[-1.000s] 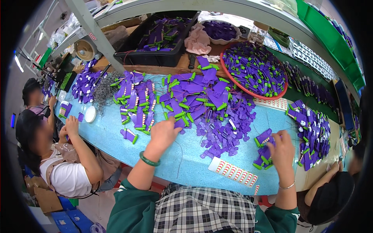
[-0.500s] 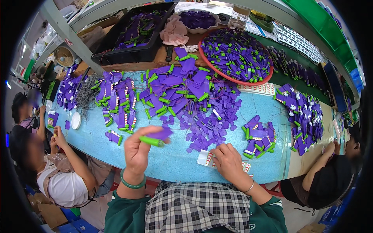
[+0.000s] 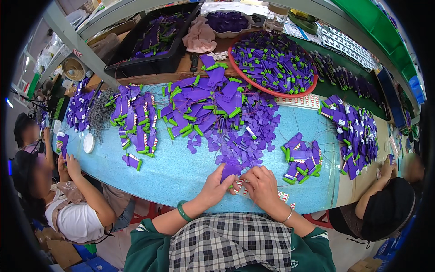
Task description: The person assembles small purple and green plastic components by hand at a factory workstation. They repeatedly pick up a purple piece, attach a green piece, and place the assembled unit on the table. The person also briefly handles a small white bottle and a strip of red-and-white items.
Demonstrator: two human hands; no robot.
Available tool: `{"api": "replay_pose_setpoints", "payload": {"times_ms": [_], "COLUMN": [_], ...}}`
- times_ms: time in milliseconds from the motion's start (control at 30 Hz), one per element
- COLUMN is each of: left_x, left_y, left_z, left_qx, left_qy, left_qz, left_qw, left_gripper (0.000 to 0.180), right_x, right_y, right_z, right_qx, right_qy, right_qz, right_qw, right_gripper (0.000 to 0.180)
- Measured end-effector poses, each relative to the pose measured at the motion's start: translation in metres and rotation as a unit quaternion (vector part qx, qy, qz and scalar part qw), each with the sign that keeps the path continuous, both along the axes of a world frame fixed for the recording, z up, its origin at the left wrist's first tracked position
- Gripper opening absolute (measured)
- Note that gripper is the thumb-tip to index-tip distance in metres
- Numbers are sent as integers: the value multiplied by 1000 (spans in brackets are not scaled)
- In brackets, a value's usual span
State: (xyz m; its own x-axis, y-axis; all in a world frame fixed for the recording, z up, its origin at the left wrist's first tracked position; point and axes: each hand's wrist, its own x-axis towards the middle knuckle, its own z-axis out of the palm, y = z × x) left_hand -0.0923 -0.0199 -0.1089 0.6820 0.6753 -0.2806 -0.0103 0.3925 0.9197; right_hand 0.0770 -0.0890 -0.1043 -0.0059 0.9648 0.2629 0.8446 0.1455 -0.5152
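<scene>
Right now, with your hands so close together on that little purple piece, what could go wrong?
The left hand and right hand pinch a small purple piece at the near edge of the blue table; a slip might send it over the edge. The sticker sheet under the right hand lies at that edge too, so a nudge could push it off. The loose purple pile sits just beyond, where a dropped piece might get lost.

A small assembly workshop: beyond the left hand [image 3: 213, 188] a long blue bench [image 3: 176, 170] is heaped with purple parts [image 3: 213, 106]; a red tray [image 3: 272, 63] and black bin [image 3: 154, 41] hold more, and co-workers [image 3: 72, 204] sit either side.
</scene>
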Motion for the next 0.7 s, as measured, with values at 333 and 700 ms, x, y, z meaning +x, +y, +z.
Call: {"api": "replay_pose_setpoints", "payload": {"times_ms": [333, 700], "left_x": [-2, 2], "left_y": [3, 11], "left_z": [0, 26], "left_qx": [86, -15], "left_qy": [57, -35], "left_qz": [-60, -2], "left_qw": [993, 999], "left_gripper": [15, 14], "right_x": [17, 5], "right_y": [-4, 8], "right_z": [-1, 34], "right_qx": [-156, -42], "right_qy": [474, 375], "right_qz": [-8, 5], "right_qw": [867, 926], "right_gripper": [10, 15]}}
